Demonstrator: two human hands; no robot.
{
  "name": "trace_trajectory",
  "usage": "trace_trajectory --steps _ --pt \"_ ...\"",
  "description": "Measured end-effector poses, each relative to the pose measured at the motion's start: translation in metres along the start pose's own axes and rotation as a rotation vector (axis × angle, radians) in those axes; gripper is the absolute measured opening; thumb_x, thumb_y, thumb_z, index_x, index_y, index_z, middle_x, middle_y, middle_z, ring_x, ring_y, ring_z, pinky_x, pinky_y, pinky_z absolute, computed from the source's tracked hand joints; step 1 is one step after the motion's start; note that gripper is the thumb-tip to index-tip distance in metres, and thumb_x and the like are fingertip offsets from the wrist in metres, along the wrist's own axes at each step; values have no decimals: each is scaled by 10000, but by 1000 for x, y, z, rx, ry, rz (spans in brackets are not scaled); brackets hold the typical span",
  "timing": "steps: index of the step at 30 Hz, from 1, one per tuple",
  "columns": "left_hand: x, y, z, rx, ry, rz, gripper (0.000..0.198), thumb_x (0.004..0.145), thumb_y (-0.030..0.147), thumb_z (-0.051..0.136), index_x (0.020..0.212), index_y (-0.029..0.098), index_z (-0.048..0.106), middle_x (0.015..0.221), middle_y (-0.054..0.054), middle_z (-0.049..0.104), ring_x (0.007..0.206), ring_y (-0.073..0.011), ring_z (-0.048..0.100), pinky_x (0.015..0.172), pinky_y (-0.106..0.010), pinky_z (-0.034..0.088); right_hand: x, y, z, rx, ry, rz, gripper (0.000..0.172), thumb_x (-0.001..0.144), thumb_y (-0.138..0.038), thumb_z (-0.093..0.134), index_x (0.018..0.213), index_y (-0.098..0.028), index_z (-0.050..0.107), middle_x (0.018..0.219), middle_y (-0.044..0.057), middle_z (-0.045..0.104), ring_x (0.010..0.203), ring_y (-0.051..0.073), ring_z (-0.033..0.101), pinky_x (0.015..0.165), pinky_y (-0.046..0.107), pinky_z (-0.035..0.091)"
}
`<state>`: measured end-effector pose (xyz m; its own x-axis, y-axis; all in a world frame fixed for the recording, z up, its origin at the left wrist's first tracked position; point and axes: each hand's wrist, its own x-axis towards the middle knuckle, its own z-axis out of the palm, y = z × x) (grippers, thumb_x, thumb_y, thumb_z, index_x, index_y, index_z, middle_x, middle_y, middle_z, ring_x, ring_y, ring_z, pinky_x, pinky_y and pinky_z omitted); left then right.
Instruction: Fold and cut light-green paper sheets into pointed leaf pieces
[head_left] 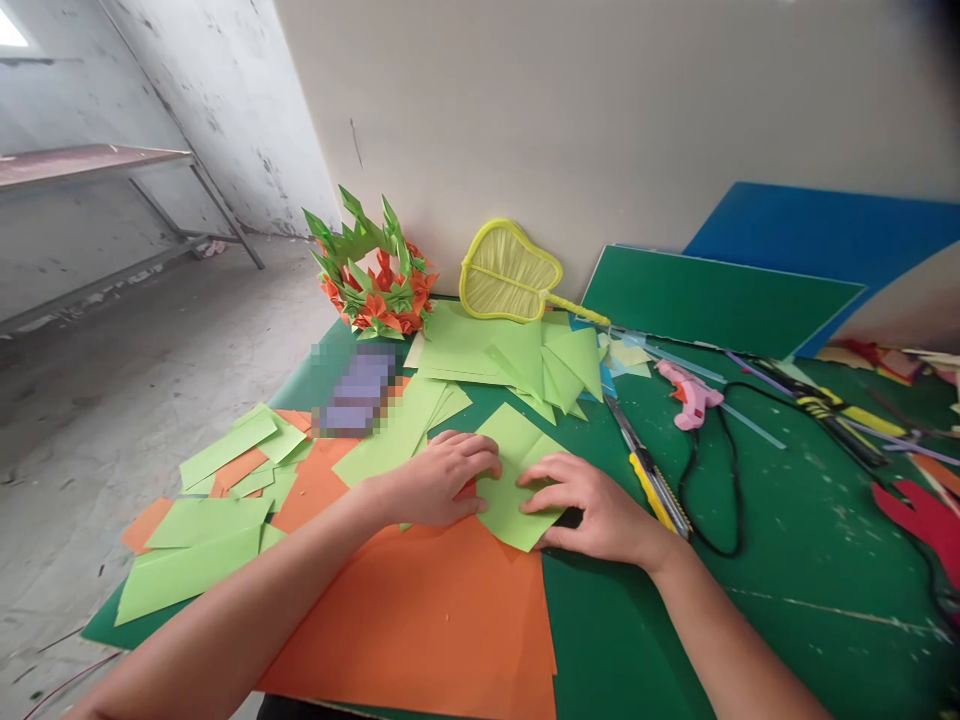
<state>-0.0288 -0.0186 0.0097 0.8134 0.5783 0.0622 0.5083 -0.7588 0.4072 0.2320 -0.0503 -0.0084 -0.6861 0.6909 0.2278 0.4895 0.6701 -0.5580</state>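
Note:
A light green square of paper (517, 465) lies tilted on the table, with a faint crease across it. My left hand (442, 475) rests at its left edge, fingers bent and pressed down together. On the right part of the sheet lie the spread fingers of my right hand (589, 505), the thumb at the lower right edge. Beneath and below the square is a large orange sheet (442, 620). Long green strips (397, 430) lie just behind my left hand.
Green papers (465, 345), a paper crown (375, 275), a yellow fan (510, 270) and a blurred phone-like object (356, 395) stand or lie farther back. Cut pieces (202, 545) are at left. A utility knife (649, 470), pink glue gun (690, 395) and its cable lie right.

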Motion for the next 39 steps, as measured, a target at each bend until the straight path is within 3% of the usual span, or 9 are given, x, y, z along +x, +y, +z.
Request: trace_trajectory --steps 5,11,18,31,36,39 --pt "0 -3 -4 -43 -38 -25 267 841 311 627 1099 256 584 1229 -52 556 1147 -255 532 1046 -395 348 -1 1 -1 65 -36 97 211 810 -402 724 963 -259 750 844 34 642 823 189 613 711 306 511" --pt "0 -10 -3 -83 -41 2 264 853 221 590 1112 271 584 1250 -27 556 1154 -219 535 1060 -359 324 -1 3 0 133 -41 125 206 881 -412 642 955 -258 757 824 30 633 809 177 605 724 298 493" --pt "0 -9 -1 -81 -57 -15 261 842 204 578 1097 259 567 1235 -43 545 1140 -230 525 1070 -402 299 0 2 0 121 -34 139 189 892 -381 629 830 -228 721 816 26 636 792 172 601 719 297 485" --pt "-3 -5 -1 -52 -74 -19 439 825 312 637 1234 239 494 1301 -84 505 1225 -286 462 1093 -436 262 9 -6 6 37 22 224 240 907 -310 572 696 -211 518 652 -9 536 664 154 507 614 271 393" --pt "-1 -4 0 -43 -50 -16 239 955 327 478 1170 234 527 1251 -73 539 1173 -248 498 1067 -418 287 12 -10 11 -14 54 266 291 916 -288 542 652 -214 443 616 -24 492 637 146 479 588 264 355" --pt "1 0 3 -27 -3 -41 239 1007 353 380 1115 225 551 1196 -66 563 1111 -222 523 1017 -395 332 14 -12 14 -52 76 272 347 930 -307 520 624 -214 385 598 -26 461 618 142 453 577 266 329"
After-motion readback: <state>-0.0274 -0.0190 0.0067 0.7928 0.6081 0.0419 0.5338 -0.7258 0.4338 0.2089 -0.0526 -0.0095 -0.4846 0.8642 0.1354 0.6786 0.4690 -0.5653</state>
